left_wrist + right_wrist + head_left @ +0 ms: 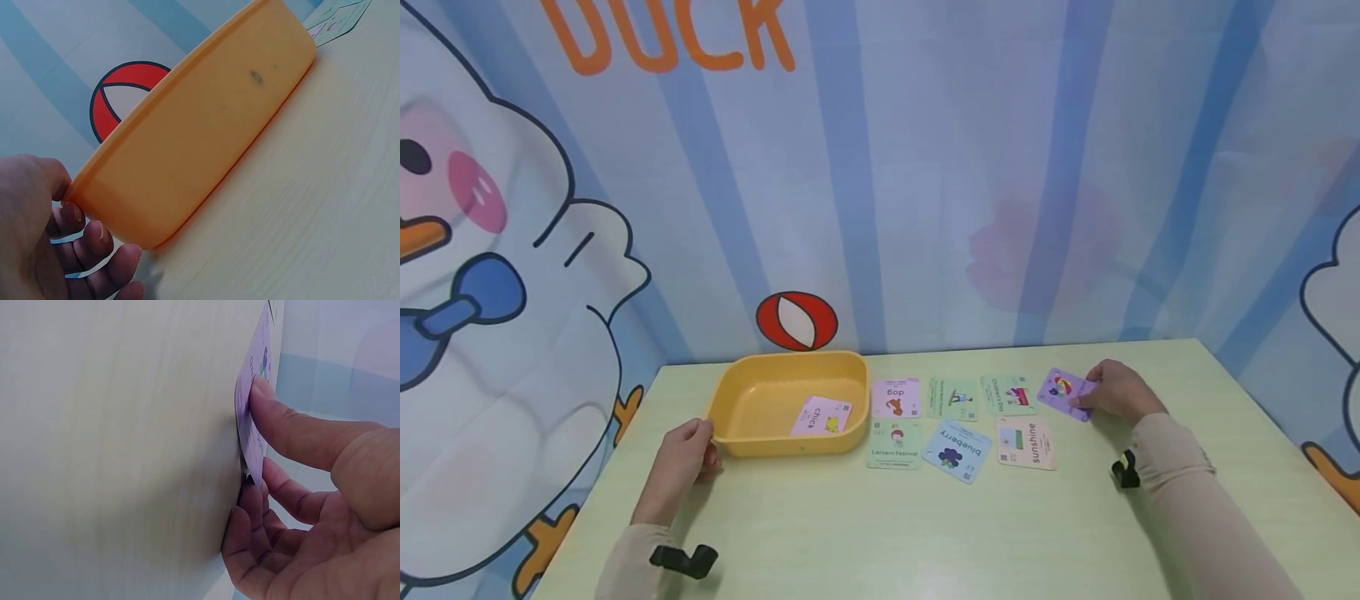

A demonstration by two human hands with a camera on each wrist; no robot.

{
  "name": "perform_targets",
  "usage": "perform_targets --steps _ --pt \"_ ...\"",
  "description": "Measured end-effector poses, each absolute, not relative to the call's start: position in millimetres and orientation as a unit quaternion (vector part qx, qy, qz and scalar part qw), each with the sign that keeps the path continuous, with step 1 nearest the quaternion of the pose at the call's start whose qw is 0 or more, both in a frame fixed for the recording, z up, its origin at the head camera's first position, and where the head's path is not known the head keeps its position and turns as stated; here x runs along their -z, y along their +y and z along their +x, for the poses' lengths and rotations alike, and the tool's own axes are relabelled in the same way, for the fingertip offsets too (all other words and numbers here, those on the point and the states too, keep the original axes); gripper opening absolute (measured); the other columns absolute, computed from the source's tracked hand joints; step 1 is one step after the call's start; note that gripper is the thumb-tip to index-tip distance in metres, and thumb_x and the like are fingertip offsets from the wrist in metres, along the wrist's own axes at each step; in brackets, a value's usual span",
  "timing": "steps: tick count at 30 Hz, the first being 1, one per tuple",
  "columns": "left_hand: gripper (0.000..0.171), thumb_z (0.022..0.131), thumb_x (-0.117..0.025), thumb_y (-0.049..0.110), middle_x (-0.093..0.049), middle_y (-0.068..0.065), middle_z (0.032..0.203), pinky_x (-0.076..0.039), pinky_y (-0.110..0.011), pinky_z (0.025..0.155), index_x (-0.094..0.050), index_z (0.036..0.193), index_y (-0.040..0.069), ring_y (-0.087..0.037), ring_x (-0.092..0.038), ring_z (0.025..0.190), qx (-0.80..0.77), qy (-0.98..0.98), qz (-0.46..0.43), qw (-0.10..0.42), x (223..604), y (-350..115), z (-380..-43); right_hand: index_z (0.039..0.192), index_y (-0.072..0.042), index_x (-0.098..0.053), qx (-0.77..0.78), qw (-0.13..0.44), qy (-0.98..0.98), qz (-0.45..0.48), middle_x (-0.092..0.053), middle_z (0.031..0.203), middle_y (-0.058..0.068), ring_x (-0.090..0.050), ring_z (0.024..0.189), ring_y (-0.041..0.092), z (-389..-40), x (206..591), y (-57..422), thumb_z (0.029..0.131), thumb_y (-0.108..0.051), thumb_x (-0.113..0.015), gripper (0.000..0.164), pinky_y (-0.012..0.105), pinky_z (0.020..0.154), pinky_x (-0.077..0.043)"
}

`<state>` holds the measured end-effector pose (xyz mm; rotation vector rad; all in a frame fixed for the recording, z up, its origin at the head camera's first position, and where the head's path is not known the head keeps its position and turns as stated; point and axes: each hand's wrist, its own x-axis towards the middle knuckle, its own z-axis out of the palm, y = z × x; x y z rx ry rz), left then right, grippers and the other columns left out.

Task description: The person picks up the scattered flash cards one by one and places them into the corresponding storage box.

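Note:
At the left front corner of a yellow plastic basin (775,448), my left hand (679,460) holds the rim, its thumb over the edge and fingers curled below in the left wrist view. A pink "chick" card (811,417) lies inside the basin. On the right, my right hand (1122,392) pinches a purple picture card (1062,392) by its right edge, thumb on top and fingers under it. In the right wrist view that card (255,406) lies at or just above the tabletop; its word is unreadable.
Between basin and right hand lie several cards in two rows: dog (896,398), Lantern Festival (894,444), blueberry (957,451), sunshine (1027,442), Children's Day (1008,394) and another green card (953,399). A printed curtain (925,167) hangs behind the pale table (910,533).

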<state>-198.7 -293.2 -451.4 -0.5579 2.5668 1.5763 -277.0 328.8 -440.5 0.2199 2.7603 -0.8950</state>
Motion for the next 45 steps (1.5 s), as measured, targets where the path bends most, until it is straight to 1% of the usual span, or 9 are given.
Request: perform_targets --steps 10,20,26,34,45 --pt "0.038 0.108 -0.036 0.036 -0.053 -0.004 0.075 -0.051 -0.030 0.065 -0.051 0.094 0.004 -0.019 -0.058 0.073 -0.509 0.840 -0.183 0.036 453.4 -294.0 -200.1 0.117 0.008 -0.050 0.305 0.112 0.943 0.071 -0.056 0.113 0.025 -0.052 0.095 0.033 -278.6 444.6 331.5 0.088 -0.022 -0.078 0.050 0.044 0.081 -0.043" --pt "0.039 0.108 -0.036 0.037 -0.054 -0.004 0.075 -0.051 -0.030 0.065 -0.051 0.093 0.005 -0.019 -0.058 0.074 -0.508 0.841 -0.184 0.035 453.0 -294.4 -201.7 0.120 0.010 -0.049 0.314 0.110 0.941 0.066 -0.055 0.114 0.026 -0.051 0.094 0.033 -278.7 443.2 331.4 0.089 -0.021 -0.078 0.052 0.044 0.081 -0.043" --pt "0.039 0.109 -0.036 0.037 -0.054 -0.004 0.076 -0.050 -0.031 0.066 -0.051 0.094 0.004 -0.020 -0.057 0.074 -0.509 0.839 -0.189 0.042 451.9 -294.0 -200.9 0.119 0.010 -0.050 0.311 0.108 0.942 0.068 -0.056 0.115 0.028 -0.052 0.096 0.035 -279.1 444.5 332.5 0.089 -0.021 -0.077 0.052 0.047 0.084 -0.044" --pt "0.038 0.109 -0.036 0.036 -0.054 -0.004 0.076 -0.050 -0.032 0.067 -0.051 0.094 0.005 -0.021 -0.057 0.075 -0.511 0.838 -0.184 0.044 451.9 -294.3 -199.0 0.121 0.011 -0.053 0.311 0.098 0.943 0.063 -0.053 0.126 0.033 -0.053 0.099 0.038 -279.7 446.8 334.8 0.090 -0.018 -0.075 0.048 0.050 0.085 -0.045" --pt "0.037 0.108 -0.036 0.036 -0.054 -0.004 0.076 -0.050 -0.031 0.066 -0.051 0.094 0.006 -0.020 -0.057 0.075 -0.514 0.836 -0.186 0.045 452.6 -294.3 -200.4 0.121 0.013 -0.053 0.310 0.097 0.944 0.062 -0.053 0.124 0.033 -0.053 0.098 0.037 -278.4 444.3 336.1 0.089 -0.017 -0.075 0.048 0.049 0.084 -0.045"
